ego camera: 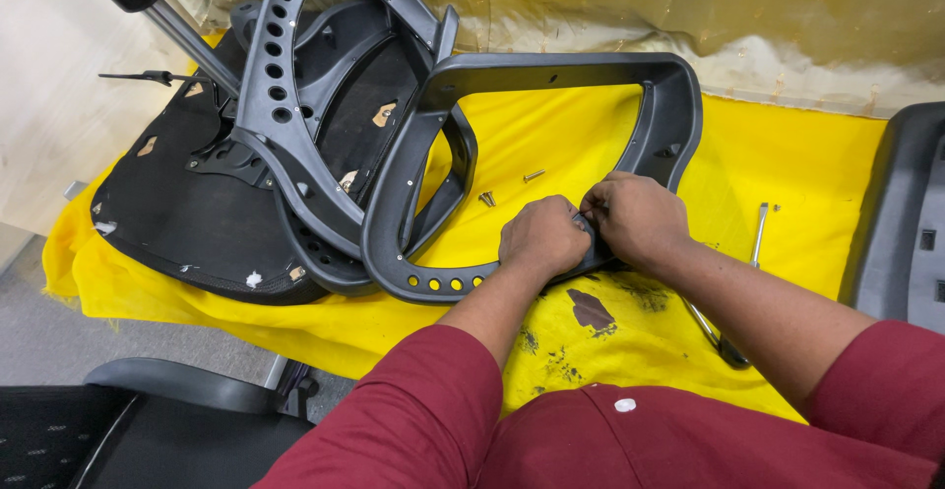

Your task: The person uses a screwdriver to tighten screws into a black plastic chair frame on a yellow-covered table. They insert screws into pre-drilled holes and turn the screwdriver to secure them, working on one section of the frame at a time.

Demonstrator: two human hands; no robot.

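Yellow cloth (787, 164) covers your work surface, stained dark near your body and rumpled at the edges, with a pale gold sheet (787, 27) draped behind it and grey floor showing at lower left. You have both fists closed on the near rail of the dark grey plastic chair-back frame (551, 68) — your left hand (541, 236) curled tight over the rail, your right hand (635, 215) touching it from the other side, fingers bunched around something small that I cannot make out. Pressing down from both sides likely keeps the frame flat and steady on the cloth while you work that one spot.

That frame lies open-side up in the middle of the cloth, its far end leaning on a perforated frame (285, 86) stacked over an upturned black seat base (177, 204) at left — probably piled there to keep parts within reach. Loose screws (487, 197) sit inside the frame's opening, just beyond your knuckles. A screwdriver (759, 233) rests on the cloth to your right, near your forearm, and another dark chair part (901, 213) stands at the right edge
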